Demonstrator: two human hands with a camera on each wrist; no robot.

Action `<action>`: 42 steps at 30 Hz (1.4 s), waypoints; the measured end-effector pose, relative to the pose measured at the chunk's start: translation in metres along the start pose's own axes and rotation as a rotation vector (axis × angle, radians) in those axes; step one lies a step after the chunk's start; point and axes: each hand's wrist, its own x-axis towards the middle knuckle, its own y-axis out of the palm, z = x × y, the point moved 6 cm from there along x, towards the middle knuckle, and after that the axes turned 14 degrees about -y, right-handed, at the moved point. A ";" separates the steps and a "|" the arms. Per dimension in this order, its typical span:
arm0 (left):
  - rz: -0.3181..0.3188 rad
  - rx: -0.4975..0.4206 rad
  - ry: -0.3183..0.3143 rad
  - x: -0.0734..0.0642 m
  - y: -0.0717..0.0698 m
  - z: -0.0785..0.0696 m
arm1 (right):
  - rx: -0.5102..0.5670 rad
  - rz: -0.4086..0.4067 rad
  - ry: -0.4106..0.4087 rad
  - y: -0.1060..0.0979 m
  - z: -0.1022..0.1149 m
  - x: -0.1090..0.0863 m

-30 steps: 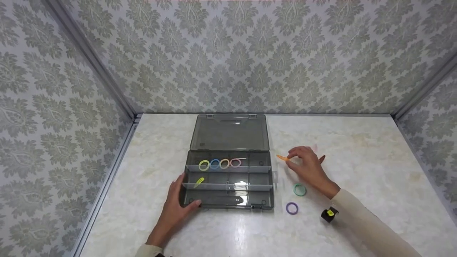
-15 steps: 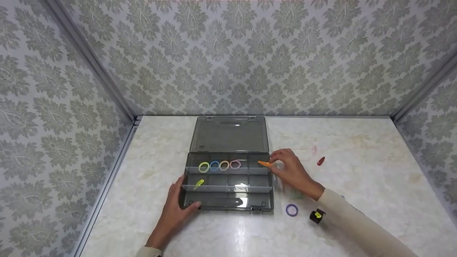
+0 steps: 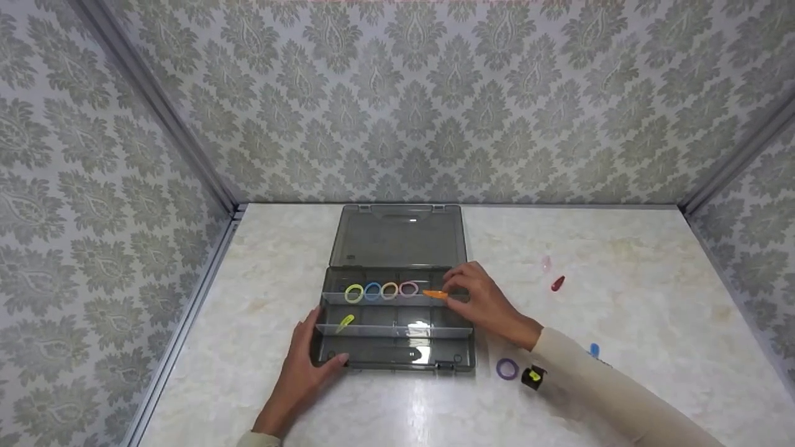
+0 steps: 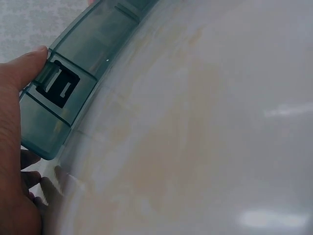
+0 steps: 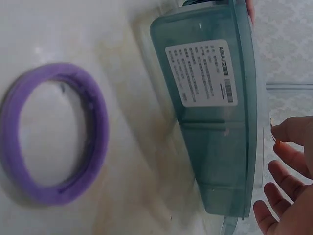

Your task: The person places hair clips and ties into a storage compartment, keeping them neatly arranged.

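A smoky-grey divided storage box (image 3: 372, 355) lies with its lid (image 3: 400, 239) folded back. My left hand (image 3: 301, 366) grips its front left corner, thumb (image 4: 34, 63) on the front rim in the left wrist view. My right hand (image 3: 494, 307) pinches an orange hair clip (image 3: 434, 294) between thumb and index finger, over the back row's right part. Yellow, blue, peach and pink hair ties (image 3: 364, 292) stand in line in that row. In the middle row, a yellow hair clip (image 3: 348, 321) leans at the left.
Right of the box are a purple hair tie (image 5: 12, 132) and a small black object (image 3: 533, 377) with a yellow part. Farther right lie a red hair clip (image 3: 558, 283), a pale pink clip (image 3: 546, 264) and a blue piece (image 3: 594, 349) beside the sleeve. Patterned walls (image 3: 416, 93) surround the table.
My right hand has carried the orange hair clip leftward from over the table to above the box. The sleeve now covers the green hair tie. My left hand stays on the box corner.
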 end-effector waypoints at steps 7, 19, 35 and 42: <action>0.007 -0.005 -0.042 -0.003 0.001 0.003 | 0.048 0.064 -0.022 0.015 0.008 0.008; 0.009 0.013 -0.053 -0.006 0.001 0.003 | 0.095 0.152 -0.095 0.034 0.019 0.018; 0.014 -0.009 -0.028 -0.002 0.001 0.002 | 0.106 0.218 -0.154 0.055 0.030 0.035; 0.008 -0.011 0.011 0.000 0.000 0.001 | 0.112 0.263 -0.150 0.063 0.034 0.044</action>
